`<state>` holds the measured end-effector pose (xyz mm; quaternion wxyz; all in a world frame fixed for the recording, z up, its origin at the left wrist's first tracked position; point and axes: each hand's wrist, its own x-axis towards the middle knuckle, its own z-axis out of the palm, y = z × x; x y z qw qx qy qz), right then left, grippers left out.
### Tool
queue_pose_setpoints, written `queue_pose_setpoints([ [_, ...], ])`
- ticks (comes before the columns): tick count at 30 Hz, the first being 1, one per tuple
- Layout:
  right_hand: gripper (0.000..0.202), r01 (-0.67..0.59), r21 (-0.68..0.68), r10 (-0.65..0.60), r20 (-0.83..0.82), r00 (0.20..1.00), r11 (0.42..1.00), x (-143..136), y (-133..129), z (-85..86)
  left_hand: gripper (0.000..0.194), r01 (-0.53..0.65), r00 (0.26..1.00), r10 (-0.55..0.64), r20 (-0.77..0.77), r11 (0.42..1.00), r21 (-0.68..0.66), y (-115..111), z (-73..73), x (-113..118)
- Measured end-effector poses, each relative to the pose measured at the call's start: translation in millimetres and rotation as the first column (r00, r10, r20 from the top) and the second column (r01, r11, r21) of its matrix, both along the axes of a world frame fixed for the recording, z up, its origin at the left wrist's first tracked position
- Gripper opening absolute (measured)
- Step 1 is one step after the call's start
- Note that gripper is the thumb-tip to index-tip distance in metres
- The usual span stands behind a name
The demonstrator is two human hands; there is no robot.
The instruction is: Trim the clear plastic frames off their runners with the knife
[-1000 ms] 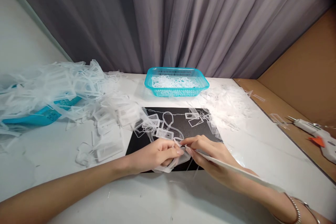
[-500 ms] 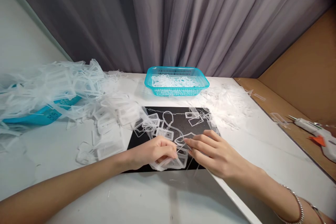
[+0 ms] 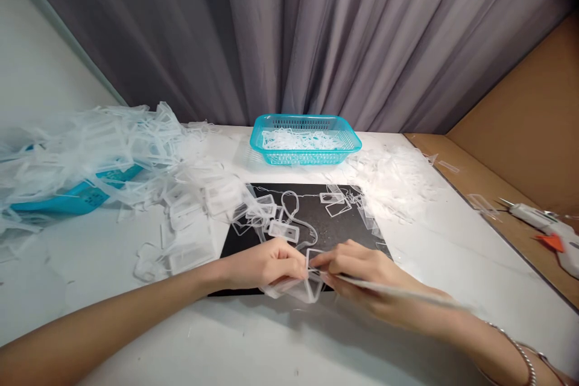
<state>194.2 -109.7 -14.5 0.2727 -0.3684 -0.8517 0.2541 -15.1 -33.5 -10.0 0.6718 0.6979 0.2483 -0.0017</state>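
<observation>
Over the near part of a black mat (image 3: pixel 335 235), my left hand (image 3: pixel 274 265) is closed around several translucent plastic frames (image 3: pixel 307 291), which stick out below its fingers. My right hand (image 3: pixel 362 271) is at the right edge of these frames, its fingers pinched on a long thin white stick (image 3: pixel 398 291). Motion blurs the stick, so its exact kind and its tip cannot be made out. One small rectangular frame (image 3: pixel 313 253) stands up between the two hands. Beyond them, a curled white strip (image 3: pixel 292 208) and a few loose frames (image 3: pixel 284 230) lie on the mat.
A large heap of translucent frames (image 3: pixel 104 139) covers a blue tray (image 3: pixel 81 198) at left. Behind the mat stands a turquoise basket (image 3: pixel 305 157) with thin white scraps. More scraps (image 3: pixel 393 178) lie at right. A white tool with an orange part (image 3: pixel 549 241) rests beyond the table edge.
My right hand has moved slightly down against the frames. The white stick has swung from pointing down toward me to pointing right across my wrist. My left hand stays nearly in place.
</observation>
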Motion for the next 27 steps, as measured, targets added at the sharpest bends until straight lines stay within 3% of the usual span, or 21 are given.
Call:
queue_pose_setpoints([
  [2,0.015,0.019,-0.372,-0.083,-0.158,0.984,0.928,0.2,-1.1,4.3,0.043,0.028,1.000,-0.028,-0.011,0.999,0.044,-3.1,0.6,0.5],
  [4,0.019,-0.034,-0.615,-0.208,-0.317,0.925,0.788,1.0,-0.2,6.6,0.044,0.048,0.999,-0.048,-0.003,0.996,0.073,-5.4,0.4,0.4],
  [6,0.022,-0.108,-0.719,-0.310,-0.423,0.851,0.686,1.0,2.0,6.4,0.043,0.055,0.998,-0.057,0.017,0.995,0.079,-7.1,-0.4,0.1],
  [9,0.021,-0.166,-0.767,-0.400,-0.491,0.774,0.620,-2.5,4.6,3.1,0.043,0.048,0.998,-0.050,0.030,0.996,0.070,-9.7,-2.1,0.0],
  [16,0.021,-0.107,-0.778,-0.541,-0.521,0.660,0.619,-12.2,4.1,-4.2,0.037,0.021,0.999,-0.027,0.018,0.957,0.291,-18.0,-4.3,1.6],
  [27,0.021,-0.095,-0.780,-0.527,-0.501,0.686,0.618,-17.9,-3.8,3.2,0.036,-0.024,0.999,0.007,0.045,0.920,0.392,-21.8,-4.5,3.2],
])
